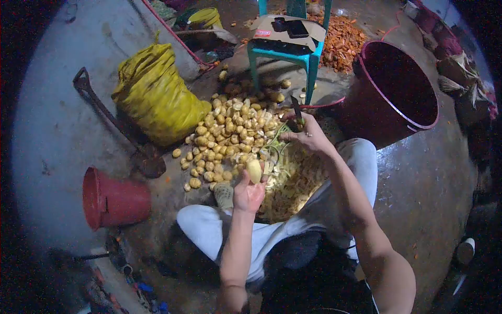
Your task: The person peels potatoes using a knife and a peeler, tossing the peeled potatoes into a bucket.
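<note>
Paring cleanly depends first on how the pale, mostly skinless-looking potato (253,170) is presented, and it sits upright at the fingertips of the left hand (248,195), above the person's crossed legs. That hand is palm up, thumb and fingers closed around the lower part, leaving the upper end exposed. This seems a sound hold: firm enough for a wet, slippery surface, yet loose enough to turn the potato. Fingertips would best sit behind the potato, out of the blade's line.

The right hand (310,137) is curled around a knife (296,108), its blade pointing up and away from the body, well apart from the potato. Short, shallow strokes should waste the least flesh. Green strands (278,142) lie just beside the right hand; whether it touches them I cannot tell, but they would be better clear of the blade.

Peelings (292,184) cover the floor between the legs, a good spot for scraps to drop. The potato heap (230,129) lies just beyond the left hand, within easy reach. Farther out, the red bucket (128,203) stands left and the large dark red tub (357,116) right, near the right knee.
</note>
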Demonstrator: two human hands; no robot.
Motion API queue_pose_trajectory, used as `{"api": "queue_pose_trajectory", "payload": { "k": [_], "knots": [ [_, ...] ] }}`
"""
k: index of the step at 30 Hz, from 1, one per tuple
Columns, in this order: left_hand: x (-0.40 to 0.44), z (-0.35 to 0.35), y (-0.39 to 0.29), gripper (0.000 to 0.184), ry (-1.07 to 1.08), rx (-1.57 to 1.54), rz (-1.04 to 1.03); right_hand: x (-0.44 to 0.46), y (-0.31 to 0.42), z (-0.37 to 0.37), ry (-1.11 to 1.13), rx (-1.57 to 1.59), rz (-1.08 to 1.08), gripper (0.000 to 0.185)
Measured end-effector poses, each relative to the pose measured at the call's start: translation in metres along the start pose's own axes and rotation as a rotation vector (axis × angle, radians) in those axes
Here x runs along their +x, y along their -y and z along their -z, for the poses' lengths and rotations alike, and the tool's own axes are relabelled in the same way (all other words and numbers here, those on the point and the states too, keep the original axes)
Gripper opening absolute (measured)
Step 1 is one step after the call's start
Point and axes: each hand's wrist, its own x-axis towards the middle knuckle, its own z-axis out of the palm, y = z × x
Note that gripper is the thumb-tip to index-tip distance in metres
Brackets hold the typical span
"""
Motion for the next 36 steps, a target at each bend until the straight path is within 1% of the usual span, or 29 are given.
{"api": "queue_pose_trajectory", "payload": {
  "k": [2,3,5,9,11,14,15,17,18,20,21,23,24,25,26,27,28,29,30,31,32,33,34,35,36],
  "knots": [
    [0.000,0.004,-0.003,0.031,0.036,-0.087,0.075,-0.003,-0.004,0.001,-0.028,-0.004,-0.014,0.046],
    [0.000,0.003,-0.005,0.031,0.037,-0.088,0.075,-0.003,-0.004,0.001,-0.028,-0.005,-0.014,0.046],
    [0.000,0.000,-0.006,0.034,0.130,-0.066,0.086,-0.003,-0.007,0.002,-0.035,-0.071,0.012,0.047],
    [-0.002,-0.001,-0.007,0.040,0.096,-0.031,0.061,-0.005,-0.006,0.002,-0.010,-0.083,-0.043,0.047],
    [-0.003,-0.001,-0.008,0.045,0.109,0.056,0.034,-0.007,-0.006,0.003,0.006,-0.029,-0.183,0.047],
    [-0.006,-0.006,-0.011,0.053,0.139,0.151,-0.008,-0.008,0.000,0.005,0.019,-0.014,-0.188,0.044],
    [-0.007,-0.010,-0.012,0.053,0.139,0.151,-0.008,-0.008,-0.005,0.004,0.020,-0.014,-0.187,0.044],
    [-0.008,-0.016,-0.013,0.051,0.181,0.221,-0.052,-0.008,-0.017,0.002,-0.021,-0.061,-0.035,0.039],
    [-0.007,-0.012,-0.012,0.051,0.181,0.221,-0.053,-0.009,-0.016,0.001,-0.021,-0.061,-0.034,0.039],
    [-0.002,0.000,-0.006,0.047,0.121,0.296,-0.170,-0.011,-0.016,-0.003,0.003,0.038,-0.024,0.035],
    [0.001,0.005,-0.005,0.047,0.121,0.295,-0.170,-0.012,-0.011,-0.006,0.004,0.038,-0.025,0.035],
    [0.004,0.011,-0.004,0.043,0.213,0.343,-0.186,-0.016,0.008,-0.012,0.070,0.124,0.005,0.033],
    [0.003,0.009,-0.003,0.043,0.212,0.344,-0.184,-0.019,0.019,-0.013,0.094,0.149,-0.013,0.036],
    [0.002,0.007,0.000,0.044,0.226,0.419,-0.247,-0.018,0.014,-0.013,0.093,0.151,-0.015,0.036],
    [0.001,0.006,0.001,0.045,0.239,0.495,-0.308,-0.017,0.007,-0.014,0.057,0.084,-0.019,0.036],
    [-0.002,0.006,0.002,0.045,0.238,0.496,-0.305,-0.016,0.004,-0.014,0.022,0.016,-0.025,0.036],
    [-0.004,0.004,0.003,0.044,0.240,0.426,-0.283,-0.013,0.014,-0.008,-0.081,-0.027,-0.070,0.037],
    [-0.003,0.000,0.002,0.042,0.247,0.356,-0.264,-0.009,-0.001,-0.006,-0.132,-0.088,-0.015,0.038],
    [-0.004,-0.005,0.002,0.042,0.252,0.357,-0.265,-0.007,-0.001,-0.005,-0.109,-0.001,-0.045,0.039],
    [-0.008,-0.008,0.002,0.042,0.227,0.301,-0.218,-0.006,0.000,-0.006,-0.085,0.088,-0.079,0.039],
    [-0.009,-0.010,0.003,0.041,0.202,0.244,-0.173,-0.010,0.000,-0.008,-0.025,0.104,0.009,0.037],
    [-0.008,-0.010,0.005,0.041,0.202,0.243,-0.173,-0.013,0.009,-0.012,0.036,0.119,0.096,0.034],
    [-0.007,-0.010,0.008,0.043,0.185,0.221,-0.190,-0.013,0.009,-0.012,0.065,0.045,0.158,0.034],
    [-0.008,-0.007,0.010,0.045,0.165,0.200,-0.204,-0.010,0.001,-0.013,0.067,0.046,0.154,0.034],
    [-0.009,-0.001,0.013,0.045,0.157,0.202,-0.199,-0.005,-0.004,-0.013,-0.079,0.070,0.142,0.034]
  ]
}}
